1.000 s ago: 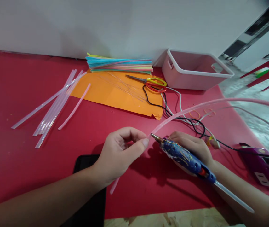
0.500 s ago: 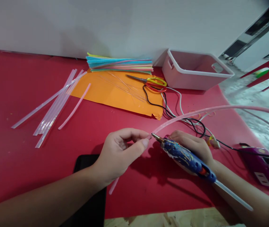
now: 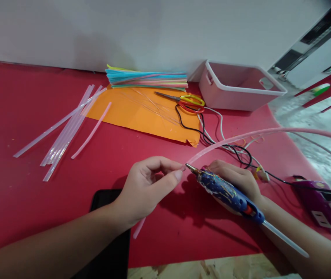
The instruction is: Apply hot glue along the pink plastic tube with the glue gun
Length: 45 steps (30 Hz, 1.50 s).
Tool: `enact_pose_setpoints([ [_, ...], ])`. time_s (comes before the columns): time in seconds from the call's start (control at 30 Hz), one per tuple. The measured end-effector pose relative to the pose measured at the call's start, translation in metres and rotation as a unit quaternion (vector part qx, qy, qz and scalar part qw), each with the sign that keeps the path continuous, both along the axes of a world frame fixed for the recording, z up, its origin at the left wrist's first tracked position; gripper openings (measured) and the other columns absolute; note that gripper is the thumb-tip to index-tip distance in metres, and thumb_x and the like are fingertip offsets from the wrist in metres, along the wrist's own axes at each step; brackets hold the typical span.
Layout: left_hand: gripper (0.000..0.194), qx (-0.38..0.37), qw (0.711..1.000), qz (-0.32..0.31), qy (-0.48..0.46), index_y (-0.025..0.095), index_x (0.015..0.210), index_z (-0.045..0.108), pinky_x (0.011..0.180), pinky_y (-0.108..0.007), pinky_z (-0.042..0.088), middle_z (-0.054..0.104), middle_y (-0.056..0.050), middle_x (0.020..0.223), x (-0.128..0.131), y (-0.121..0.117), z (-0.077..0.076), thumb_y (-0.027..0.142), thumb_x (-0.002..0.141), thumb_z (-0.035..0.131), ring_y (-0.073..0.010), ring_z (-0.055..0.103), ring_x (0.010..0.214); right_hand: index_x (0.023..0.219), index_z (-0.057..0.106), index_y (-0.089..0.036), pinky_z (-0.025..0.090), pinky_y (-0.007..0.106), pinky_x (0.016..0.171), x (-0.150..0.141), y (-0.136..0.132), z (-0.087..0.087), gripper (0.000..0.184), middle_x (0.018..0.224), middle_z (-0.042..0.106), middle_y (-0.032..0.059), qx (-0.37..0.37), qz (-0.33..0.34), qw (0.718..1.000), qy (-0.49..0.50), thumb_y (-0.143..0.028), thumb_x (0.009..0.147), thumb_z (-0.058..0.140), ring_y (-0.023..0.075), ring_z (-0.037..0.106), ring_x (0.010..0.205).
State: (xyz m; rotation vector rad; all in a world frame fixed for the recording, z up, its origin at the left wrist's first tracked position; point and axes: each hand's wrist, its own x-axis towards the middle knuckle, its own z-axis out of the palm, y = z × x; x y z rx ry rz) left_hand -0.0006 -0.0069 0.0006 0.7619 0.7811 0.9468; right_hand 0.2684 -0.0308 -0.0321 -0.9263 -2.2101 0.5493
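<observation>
I see my L hand [image 3: 145, 190] on the near side of the flat orange paper sheet [image 3: 142, 116]: forearm in from lower L, palm turned R, thumb + index pinched on a long, thin, soft pink strip [image 3: 241, 138]. Other L fingers curl under. My R hand [image 3: 238, 178] is nearside and R of the sheet, forearm in from lower R, closed round the blue plastic glue gun [image 3: 226, 191]; gun body hides most of that grip, so can't tell re: trigger finger.

Gun's long axis runs diag.: metal nozzle aims far-L, right at the L fingertips, tail end near-R w/ a translucent glue stick [image 3: 286, 239] poking out. Can't tell if nozzle touches the strip or sits just beside it.

Strip is nearside of the sheet at the pinch, then arcs up and off R, past the sheet's R edge. A short pink end [image 3: 139, 228] shows below the L palm, slanting near-L; can't confirm same piece.
</observation>
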Motion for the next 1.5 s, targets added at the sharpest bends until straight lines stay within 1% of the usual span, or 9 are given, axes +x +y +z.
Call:
enact_pose_setpoints([
  [0.3,0.023,0.012,1.000,-0.003,-0.004,0.019,0.074,0.079,0.059,-0.009,0.057,0.076,0.007,0.064,0.001,0.001,0.000,-0.004,0.073,0.081,-0.0036,0.070,0.056,0.106,0.071,-0.025,0.061,0.031,0.070,-0.004,0.000,0.003,0.011,0.088,0.076,0.0079,0.022,-0.019,1.000,0.008,-0.034,0.105,0.064,0.0216,0.075,0.077],
  [0.5,0.020,0.013,1.000,-0.007,0.001,0.019,0.073,0.078,0.061,-0.011,0.057,0.076,0.006,0.064,0.001,0.000,-0.001,-0.001,0.075,0.081,-0.0046,0.070,0.058,0.105,0.068,-0.026,0.061,0.032,0.069,-0.003,0.001,0.003,0.007,0.088,0.075,0.0078,0.027,-0.019,0.999,-0.006,-0.028,0.105,0.062,0.0218,0.075,0.078],
  [0.7,0.020,0.016,1.000,0.013,0.023,0.019,0.073,0.079,0.057,-0.009,0.053,0.074,0.007,0.065,0.001,0.000,-0.001,-0.001,0.071,0.082,-0.0022,0.064,0.055,0.103,0.067,-0.025,0.061,0.030,0.068,-0.006,0.001,0.006,0.004,0.086,0.075,0.0067,0.047,-0.028,0.998,-0.006,-0.026,0.104,0.063,0.0199,0.074,0.075],
  [0.87,0.018,0.022,0.999,0.018,0.045,0.018,0.076,0.080,0.057,-0.010,0.053,0.073,0.006,0.066,0.001,0.000,-0.001,0.002,0.070,0.084,-0.0023,0.062,0.055,0.106,0.067,-0.023,0.063,0.031,0.072,-0.005,-0.002,0.007,0.008,0.090,0.076,0.0082,0.068,-0.037,0.997,-0.011,-0.023,0.105,0.059,0.0216,0.076,0.080],
  [0.97,0.014,0.029,0.997,0.014,0.064,0.017,0.078,0.079,0.056,-0.012,0.053,0.073,0.005,0.067,0.000,0.000,-0.002,0.006,0.072,0.084,-0.0035,0.061,0.054,0.109,0.069,-0.024,0.064,0.033,0.073,-0.004,-0.002,0.005,0.008,0.091,0.077,0.0081,0.061,-0.025,0.998,0.000,-0.023,0.103,0.063,0.0227,0.076,0.081],
  [1.17,0.009,0.050,0.993,0.010,0.109,0.017,0.077,0.076,0.061,-0.019,0.058,0.077,0.000,0.074,0.001,-0.001,-0.002,0.013,0.074,0.085,-0.0099,0.069,0.062,0.114,0.070,-0.027,0.063,0.036,0.077,0.001,0.000,-0.004,0.016,0.096,0.078,0.0083,0.000,-0.009,1.000,-0.002,-0.021,0.100,0.068,0.0247,0.076,0.086],
  [1.3,0.009,0.054,0.993,0.003,0.108,0.018,0.077,0.075,0.064,-0.024,0.061,0.076,-0.001,0.073,0.001,0.000,-0.001,0.017,0.074,0.084,-0.0120,0.069,0.062,0.110,0.069,-0.027,0.062,0.036,0.075,0.000,0.000,-0.001,0.010,0.093,0.077,0.0078,0.010,-0.027,1.000,-0.008,-0.024,0.101,0.067,0.0237,0.075,0.082],
  [1.37,0.010,0.054,0.992,0.005,0.115,0.018,0.077,0.075,0.064,-0.023,0.060,0.075,0.000,0.072,0.001,0.001,-0.001,0.018,0.074,0.085,-0.0113,0.067,0.062,0.105,0.068,-0.026,0.061,0.034,0.073,-0.001,0.000,0.002,0.004,0.090,0.075,0.0075,0.022,-0.046,0.999,-0.013,-0.024,0.103,0.064,0.0223,0.074,0.079],
  [1.5,0.011,0.051,0.991,0.005,0.126,0.017,0.077,0.076,0.062,-0.021,0.057,0.075,0.000,0.073,0.000,0.000,-0.001,0.018,0.074,0.086,-0.0092,0.063,0.059,0.104,0.066,-0.025,0.062,0.034,0.071,-0.003,-0.002,0.002,0.006,0.090,0.074,0.0077,0.041,-0.047,0.998,-0.020,-0.027,0.105,0.061,0.0228,0.074,0.079],
])
